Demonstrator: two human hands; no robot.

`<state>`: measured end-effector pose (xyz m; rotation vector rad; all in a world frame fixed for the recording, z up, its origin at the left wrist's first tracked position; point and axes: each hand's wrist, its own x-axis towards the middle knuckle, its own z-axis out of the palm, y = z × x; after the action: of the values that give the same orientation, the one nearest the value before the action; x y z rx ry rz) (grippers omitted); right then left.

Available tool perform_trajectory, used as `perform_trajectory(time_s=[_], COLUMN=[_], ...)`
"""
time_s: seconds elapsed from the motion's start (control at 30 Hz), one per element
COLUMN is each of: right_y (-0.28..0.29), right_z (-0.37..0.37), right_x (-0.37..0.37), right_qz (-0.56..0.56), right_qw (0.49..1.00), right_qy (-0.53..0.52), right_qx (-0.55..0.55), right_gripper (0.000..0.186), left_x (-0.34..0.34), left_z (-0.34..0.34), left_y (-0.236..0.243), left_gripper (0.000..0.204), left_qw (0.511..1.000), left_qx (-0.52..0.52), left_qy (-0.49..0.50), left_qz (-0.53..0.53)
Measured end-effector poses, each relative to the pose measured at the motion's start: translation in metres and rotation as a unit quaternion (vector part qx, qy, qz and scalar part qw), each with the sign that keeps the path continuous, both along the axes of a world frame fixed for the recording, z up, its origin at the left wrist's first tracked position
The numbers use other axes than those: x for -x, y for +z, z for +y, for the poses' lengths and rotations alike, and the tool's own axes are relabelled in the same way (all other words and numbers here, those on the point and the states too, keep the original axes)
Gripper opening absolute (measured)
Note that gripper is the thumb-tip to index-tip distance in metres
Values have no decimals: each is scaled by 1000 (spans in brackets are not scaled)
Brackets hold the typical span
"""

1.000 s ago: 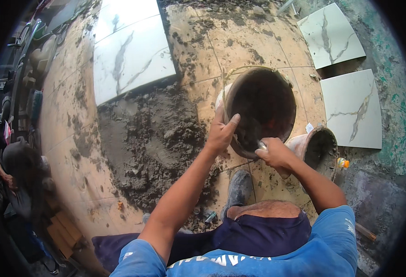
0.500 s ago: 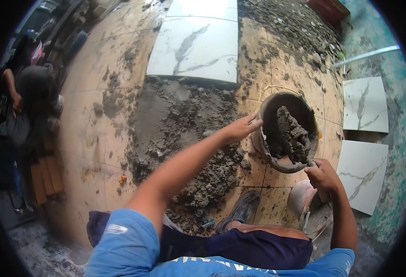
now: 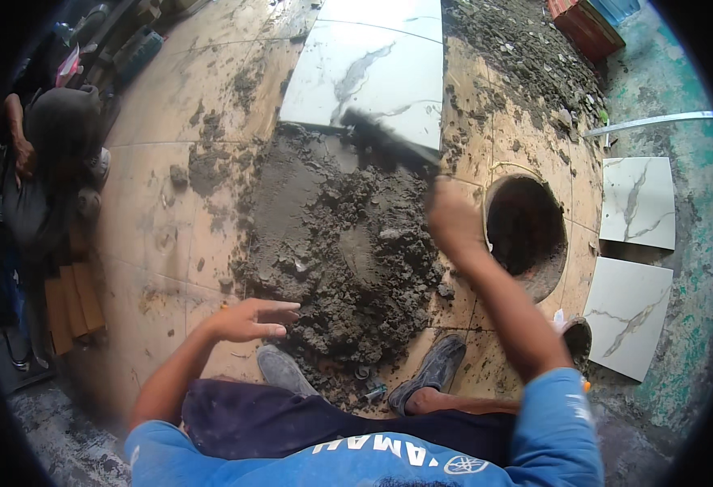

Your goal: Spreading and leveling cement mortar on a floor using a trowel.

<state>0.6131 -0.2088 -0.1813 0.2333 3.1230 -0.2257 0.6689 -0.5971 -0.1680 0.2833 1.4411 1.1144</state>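
Observation:
My right hand [image 3: 454, 213] grips the handle of a trowel [image 3: 393, 142], which is smeared by motion. The mortar-coated blade is over the far end of a grey mortar bed [image 3: 352, 243], beside the edge of a laid white marbled tile [image 3: 373, 73]. Whether the blade touches either cannot be told. Just right of that hand stands a round bucket [image 3: 549, 282] with a dark, mortar-smeared inside. My left hand [image 3: 251, 319] hovers near the bed's lower left side, empty, fingers stretched out.
Two white marbled tiles [image 3: 639, 203] lie at the right, near a metal straightedge [image 3: 652, 123]. Rubble [image 3: 527, 61] and a red box [image 3: 588, 28] are at the far right. A smaller container [image 3: 577, 337] sits near my right arm. Another person [image 3: 60, 146] is at the left.
My right hand has swung the trowel from the bucket leftward over the mortar bed. My left hand has let go of the bucket rim and moved to the bed's lower left.

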Motion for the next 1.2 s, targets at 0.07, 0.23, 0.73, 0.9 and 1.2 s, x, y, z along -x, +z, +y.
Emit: perform_trajectory(time_s=[0.07,0.23,0.73,0.9,1.2], right_y=[-74,-41,-54,-5,-23], right_z=[-5,-24,3,-27,-28], right_x=[6,-10,41,46,45], right_qz=[-2,27,-272,-324,-286], right_qw=[997,999,962,946,958], right_qy=[-15,-22,-24,9,21], right_qx=[-75,20,25,-10,-26], right_gripper=[14,23,41,43,41], left_x=[-12,-44,-40,-68,-92], left_z=[5,-47,-21,-54,-67], left_y=[-10,-23,-42,-38,-40], left_gripper=[58,50,52,52,50], left_qw=[999,983,991,985,968], left_qx=[-27,-69,-106,-90,-101], left_qy=[33,164,76,149,221], left_qz=[-19,-51,23,11,-57])
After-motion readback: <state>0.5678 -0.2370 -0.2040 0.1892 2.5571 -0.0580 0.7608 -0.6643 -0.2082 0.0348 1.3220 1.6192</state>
